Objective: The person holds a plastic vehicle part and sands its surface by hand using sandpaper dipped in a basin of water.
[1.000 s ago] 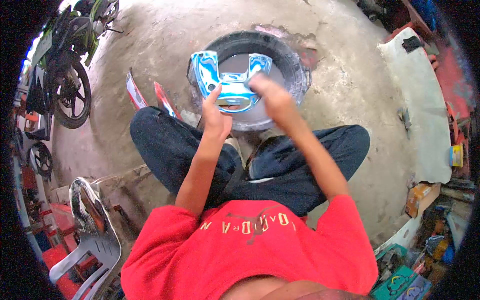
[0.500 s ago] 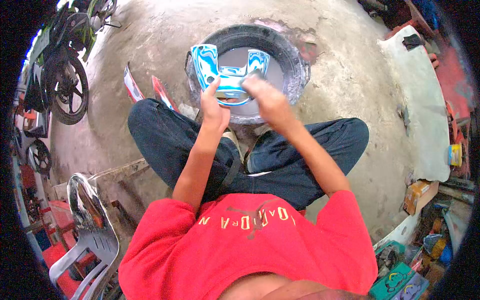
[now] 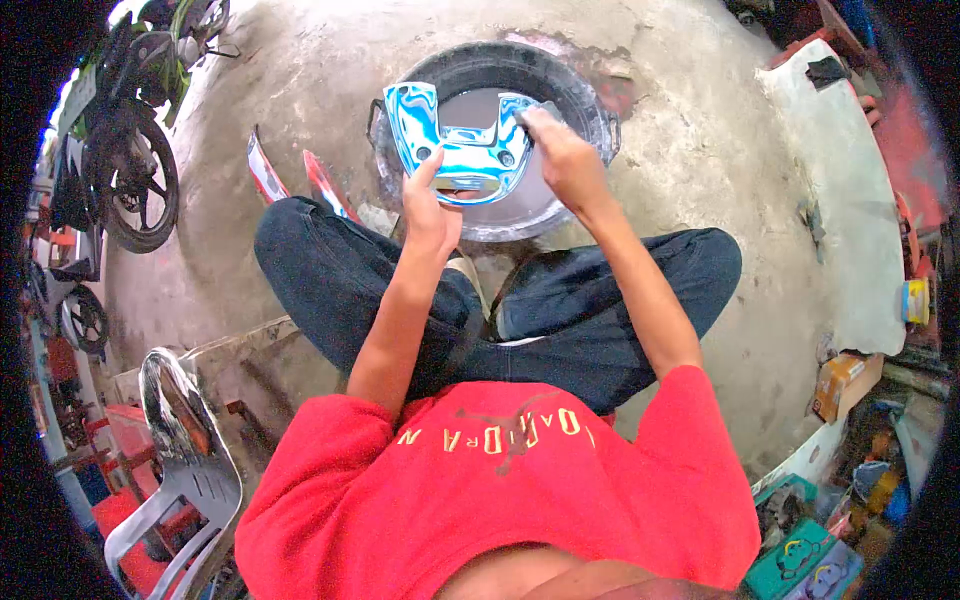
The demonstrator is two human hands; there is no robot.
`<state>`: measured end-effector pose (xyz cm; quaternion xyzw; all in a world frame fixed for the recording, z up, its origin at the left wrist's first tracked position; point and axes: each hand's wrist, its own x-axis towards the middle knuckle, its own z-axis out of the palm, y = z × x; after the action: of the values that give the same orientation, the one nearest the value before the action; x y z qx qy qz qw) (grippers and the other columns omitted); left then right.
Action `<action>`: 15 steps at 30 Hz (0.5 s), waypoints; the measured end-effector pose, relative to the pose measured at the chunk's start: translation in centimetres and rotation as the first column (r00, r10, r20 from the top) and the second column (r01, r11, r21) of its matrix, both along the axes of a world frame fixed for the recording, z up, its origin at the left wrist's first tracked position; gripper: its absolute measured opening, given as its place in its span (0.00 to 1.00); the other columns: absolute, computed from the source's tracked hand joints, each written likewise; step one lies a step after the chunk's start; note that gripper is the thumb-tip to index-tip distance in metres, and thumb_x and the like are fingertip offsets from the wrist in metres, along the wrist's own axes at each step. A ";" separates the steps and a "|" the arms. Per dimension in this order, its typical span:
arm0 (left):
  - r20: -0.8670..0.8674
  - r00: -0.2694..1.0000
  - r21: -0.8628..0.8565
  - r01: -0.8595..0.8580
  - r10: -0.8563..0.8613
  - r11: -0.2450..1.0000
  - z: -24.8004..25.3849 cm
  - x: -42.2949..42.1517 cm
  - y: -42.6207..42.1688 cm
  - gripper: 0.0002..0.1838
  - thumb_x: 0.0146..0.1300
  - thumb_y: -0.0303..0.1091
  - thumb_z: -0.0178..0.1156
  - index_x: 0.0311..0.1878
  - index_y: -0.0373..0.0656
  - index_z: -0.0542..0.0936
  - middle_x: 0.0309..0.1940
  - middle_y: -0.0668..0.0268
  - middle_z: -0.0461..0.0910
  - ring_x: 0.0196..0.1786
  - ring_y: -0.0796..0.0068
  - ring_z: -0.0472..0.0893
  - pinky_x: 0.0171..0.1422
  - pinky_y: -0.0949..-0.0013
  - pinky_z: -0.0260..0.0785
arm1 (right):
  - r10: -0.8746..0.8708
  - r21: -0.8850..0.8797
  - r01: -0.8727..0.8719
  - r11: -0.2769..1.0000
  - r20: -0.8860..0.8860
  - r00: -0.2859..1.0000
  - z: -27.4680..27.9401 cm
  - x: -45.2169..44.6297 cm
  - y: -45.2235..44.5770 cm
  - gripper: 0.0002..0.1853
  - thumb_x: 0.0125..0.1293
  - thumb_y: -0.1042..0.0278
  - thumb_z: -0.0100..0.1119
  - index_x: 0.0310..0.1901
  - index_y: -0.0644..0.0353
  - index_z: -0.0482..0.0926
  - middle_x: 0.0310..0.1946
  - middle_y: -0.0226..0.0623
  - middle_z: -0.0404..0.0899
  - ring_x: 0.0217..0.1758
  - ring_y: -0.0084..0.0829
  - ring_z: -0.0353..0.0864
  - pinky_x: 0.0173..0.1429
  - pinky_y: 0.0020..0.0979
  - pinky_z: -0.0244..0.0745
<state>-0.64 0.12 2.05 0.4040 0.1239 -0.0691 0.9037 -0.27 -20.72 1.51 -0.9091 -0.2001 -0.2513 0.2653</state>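
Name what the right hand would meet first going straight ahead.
The right hand would likely meet the panel first, at its right prong, then perhaps the far wall of the tub; depth is unclear.

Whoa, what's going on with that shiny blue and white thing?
Someone sitting with bent legs holds the shiny blue and white panel over a big round tub of cloudy water. The left hand grips its lower edge. The right hand presses something small and grey against its right upright part; I can't tell exactly what it is. Two red and white pieces lie on the floor nearby.
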 end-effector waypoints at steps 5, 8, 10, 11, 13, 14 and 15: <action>0.056 0.997 -0.087 0.059 -0.054 0.994 -1.8 0.8 0.5 0.18 0.69 0.37 0.57 0.58 0.39 0.77 0.52 0.58 0.83 0.53 0.57 0.84 0.58 0.48 0.78 | 0.192 0.034 -0.193 0.981 0.050 0.980 0.3 -2.3 2.0 0.24 0.62 0.82 0.51 0.60 0.60 0.79 0.60 0.48 0.80 0.64 0.44 0.80 0.68 0.42 0.75; 0.039 0.999 -0.099 0.006 -0.002 0.995 -0.9 0.3 -0.1 0.18 0.71 0.38 0.55 0.59 0.38 0.76 0.53 0.57 0.82 0.54 0.58 0.84 0.59 0.48 0.77 | -0.007 0.071 0.005 0.997 0.018 1.000 -0.2 0.6 0.0 0.24 0.61 0.82 0.51 0.60 0.61 0.79 0.59 0.49 0.81 0.63 0.45 0.80 0.67 0.42 0.76; 0.027 0.999 -0.081 0.020 -0.018 0.997 -0.7 0.2 0.0 0.18 0.71 0.37 0.55 0.59 0.38 0.76 0.53 0.57 0.82 0.55 0.58 0.83 0.59 0.49 0.77 | -0.037 0.007 0.037 0.999 -0.018 0.999 -0.2 -0.1 0.4 0.24 0.61 0.83 0.50 0.60 0.61 0.79 0.59 0.48 0.81 0.63 0.45 0.81 0.67 0.41 0.76; 0.028 0.999 -0.080 0.023 -0.020 0.997 -0.9 0.5 -0.1 0.17 0.71 0.37 0.55 0.59 0.39 0.76 0.53 0.57 0.82 0.55 0.58 0.83 0.59 0.50 0.77 | 0.039 0.002 -0.039 0.999 0.008 0.999 -0.4 -0.9 0.9 0.25 0.61 0.83 0.50 0.61 0.61 0.78 0.59 0.49 0.80 0.63 0.45 0.80 0.67 0.41 0.75; 0.033 0.999 -0.080 0.030 -0.028 0.996 -1.0 0.7 0.0 0.16 0.71 0.36 0.55 0.58 0.39 0.77 0.52 0.57 0.82 0.55 0.58 0.83 0.58 0.51 0.77 | 0.190 -0.009 -0.190 0.982 0.046 0.981 -0.1 -3.7 3.0 0.25 0.61 0.82 0.50 0.61 0.62 0.78 0.60 0.49 0.80 0.63 0.45 0.80 0.67 0.41 0.75; 0.026 1.000 -0.093 0.012 -0.009 0.996 -1.0 0.9 0.0 0.16 0.71 0.36 0.55 0.58 0.39 0.77 0.52 0.58 0.82 0.55 0.58 0.83 0.57 0.51 0.77 | 0.160 -0.019 -0.159 0.987 0.059 0.985 -0.2 -3.1 2.6 0.24 0.62 0.81 0.50 0.61 0.61 0.78 0.60 0.49 0.80 0.62 0.46 0.81 0.66 0.41 0.76; 0.016 1.000 -0.105 -0.005 0.007 0.995 -1.2 1.0 -0.1 0.16 0.71 0.36 0.56 0.57 0.39 0.77 0.52 0.58 0.83 0.55 0.58 0.83 0.57 0.51 0.77 | 0.129 -0.028 -0.127 0.991 0.070 0.989 -0.5 -1.9 1.6 0.23 0.63 0.80 0.50 0.61 0.61 0.78 0.60 0.49 0.80 0.61 0.46 0.82 0.64 0.42 0.77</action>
<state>0.39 -0.02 0.86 0.3563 0.1140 -0.0694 0.9248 -2.18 -19.10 0.99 -0.8879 -0.2704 -0.2638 0.2627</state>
